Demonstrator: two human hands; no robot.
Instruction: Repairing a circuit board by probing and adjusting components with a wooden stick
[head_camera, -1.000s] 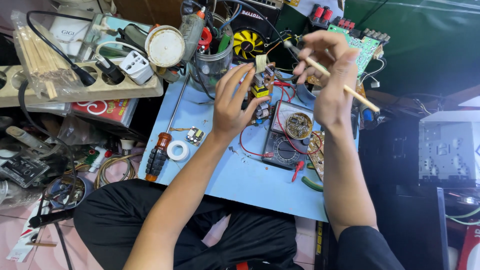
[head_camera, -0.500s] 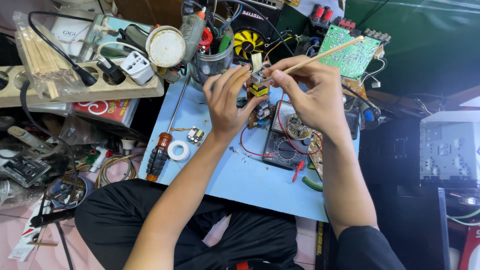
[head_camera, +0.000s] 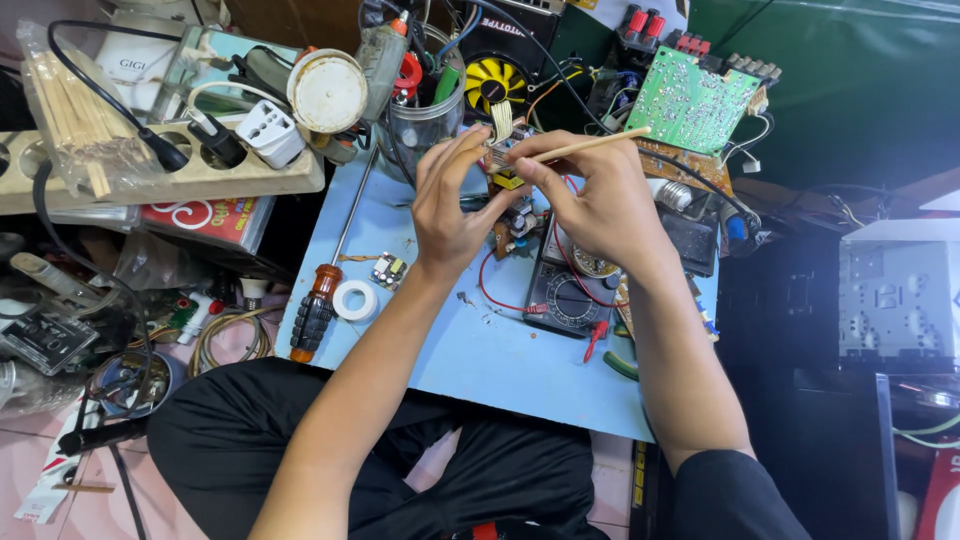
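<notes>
Small electronic part (head_camera: 503, 160), perhaps a little transformer, held above blue board (head_camera: 480, 350), pinched between left hand (head_camera: 450, 205) and right hand (head_camera: 590, 195). Thin wooden stick (head_camera: 590, 145) also gripped in right fingers. Below: multimeter (head_camera: 565, 290), screwdriver (head_camera: 318, 305), tape roll (head_camera: 354, 300).

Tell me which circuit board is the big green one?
The green board at the top right, leaning behind the right hand. The tiny board lies flat by the white tape ring; it is far smaller.

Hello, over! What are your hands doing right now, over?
Left hand pinching small circuit board. Right hand gripping thin wooden stick, touching the board. Multimeter and screwdriver lie nearby on blue board.
</notes>
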